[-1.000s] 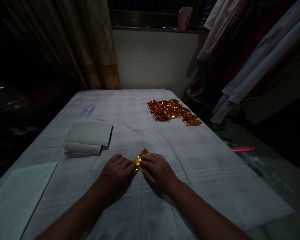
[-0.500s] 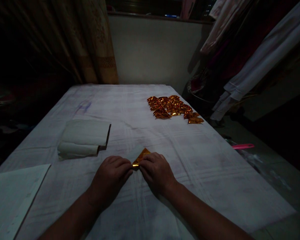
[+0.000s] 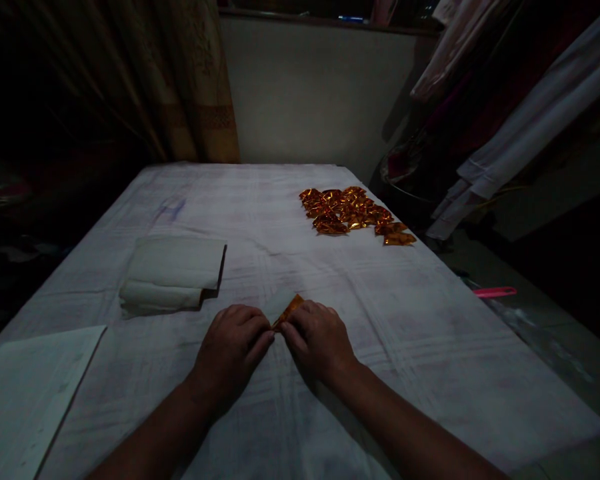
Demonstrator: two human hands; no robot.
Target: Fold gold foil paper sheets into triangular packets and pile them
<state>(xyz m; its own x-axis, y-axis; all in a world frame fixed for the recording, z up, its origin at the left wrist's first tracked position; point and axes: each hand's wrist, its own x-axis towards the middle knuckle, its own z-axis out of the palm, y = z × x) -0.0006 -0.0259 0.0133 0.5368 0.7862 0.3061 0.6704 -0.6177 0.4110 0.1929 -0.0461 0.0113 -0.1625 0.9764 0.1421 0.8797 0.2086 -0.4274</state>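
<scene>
A small piece of shiny orange-gold foil wrapper (image 3: 291, 307) lies between my hands near the middle of the cloth-covered bed or table. My left hand (image 3: 236, 343) pinches its left end between thumb and fingers. From the other side, my right hand (image 3: 319, 333) is closed on the wrapper, with its fingers covering much of it. A pale sheet (image 3: 277, 303) shows just behind the foil. What may lie inside the wrapper is hidden by my fingers.
Several twisted orange-gold foil packets (image 3: 347, 212) lie heaped at the far right. A stack of pale folded sheets (image 3: 177, 267) sits to the left, with a white sheet (image 3: 35, 393) nearer me. Clothes (image 3: 540, 127) hang at right; a curtain (image 3: 200, 80) hangs at left.
The wrapper's lower edge, a bright rolled strip between my fingertips before, now looks pinched narrow and darker. Both hands stay on it; the whole view has shifted slightly.
</scene>
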